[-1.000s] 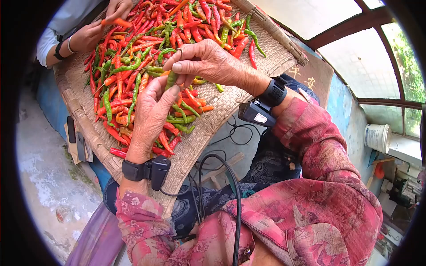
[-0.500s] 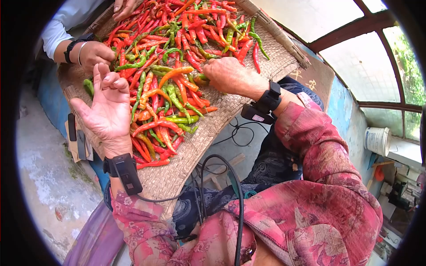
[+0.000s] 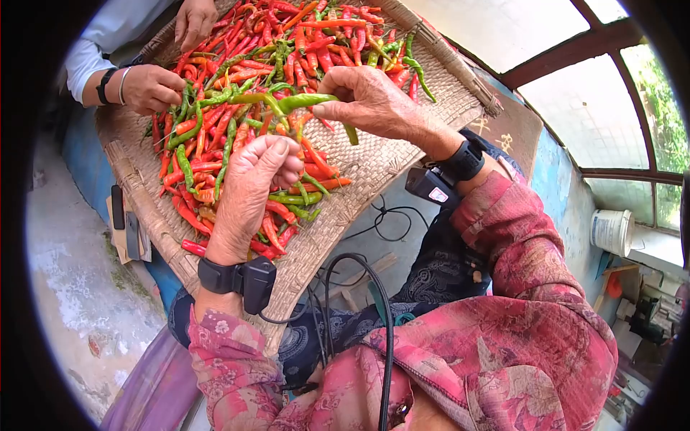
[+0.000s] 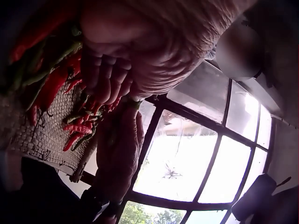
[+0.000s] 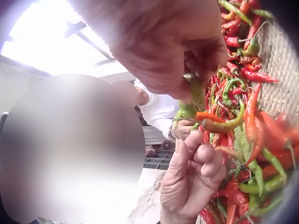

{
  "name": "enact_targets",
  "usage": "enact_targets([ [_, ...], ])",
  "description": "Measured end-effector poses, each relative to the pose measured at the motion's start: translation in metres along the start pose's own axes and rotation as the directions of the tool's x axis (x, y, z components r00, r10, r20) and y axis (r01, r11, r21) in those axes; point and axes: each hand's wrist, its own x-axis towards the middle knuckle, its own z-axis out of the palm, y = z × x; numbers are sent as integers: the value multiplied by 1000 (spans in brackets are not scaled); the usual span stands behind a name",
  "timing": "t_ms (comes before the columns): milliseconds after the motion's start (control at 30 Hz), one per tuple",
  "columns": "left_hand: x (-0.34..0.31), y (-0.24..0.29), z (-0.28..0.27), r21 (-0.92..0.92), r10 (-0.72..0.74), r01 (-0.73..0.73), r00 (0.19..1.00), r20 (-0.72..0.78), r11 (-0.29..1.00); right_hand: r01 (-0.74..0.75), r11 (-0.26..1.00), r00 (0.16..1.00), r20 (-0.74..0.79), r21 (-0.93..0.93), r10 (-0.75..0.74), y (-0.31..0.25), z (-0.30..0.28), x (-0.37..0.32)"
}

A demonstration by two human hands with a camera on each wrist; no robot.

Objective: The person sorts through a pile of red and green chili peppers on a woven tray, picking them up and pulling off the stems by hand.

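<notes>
My right hand point(image 3: 384, 108) pinches a green chili pepper point(image 3: 307, 102) between thumb and fingers over the pile, its length pointing left. Another green end point(image 3: 351, 134) hangs below that hand. In the right wrist view, green chili point(image 5: 188, 110) shows beneath the right fingertips. My left hand point(image 3: 251, 187) is held just below, palm turned inward, fingers loosely curled and thumb near the index finger. From the right wrist, the left hand point(image 5: 191, 182) shows no pepper inside it. Red, orange and green chilies point(image 3: 244, 75) lie heaped under both hands.
A woven mat point(image 3: 377, 161) with a raised rim point(image 3: 460, 68) carries the heap. Across it, another person's hand point(image 3: 152, 90) touches chilies, and their second hand point(image 3: 194, 21) hovers nearby. Dark cables point(image 3: 392, 215) hang below. A white bucket point(image 3: 611, 228) stands by the window.
Both hands were together at a green chili. The left hand then opened out leftward while the right reached into the heap. Now the right is raised with green chili, and the left has come back beside it.
</notes>
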Motion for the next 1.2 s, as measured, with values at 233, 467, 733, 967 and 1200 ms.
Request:
enact_targets([
  [233, 2, -4, 5, -31, 83, -87, 990, -111, 996, 128, 992, 990, 64, 6, -128, 1, 25, -7],
  [467, -1, -3, 6, 228, 117, -84, 984, -136, 970, 312, 945, 946, 126, -103, -299, -13, 38, -14],
  [733, -2, 1, 11, 80, 65, -46, 968, -242, 996, 435, 888, 901, 74, -150, -428, -20, 37, -14],
  [967, -1, -9, 0, 79, 62, -69, 994, 95, 994, 433, 900, 897, 116, -43, -426, -3, 26, 6],
  [1200, -1, 0, 1, 18, 73, -74, 997, 41, 997, 314, 949, 923, 221, 38, -314, -8, 25, 7],
])
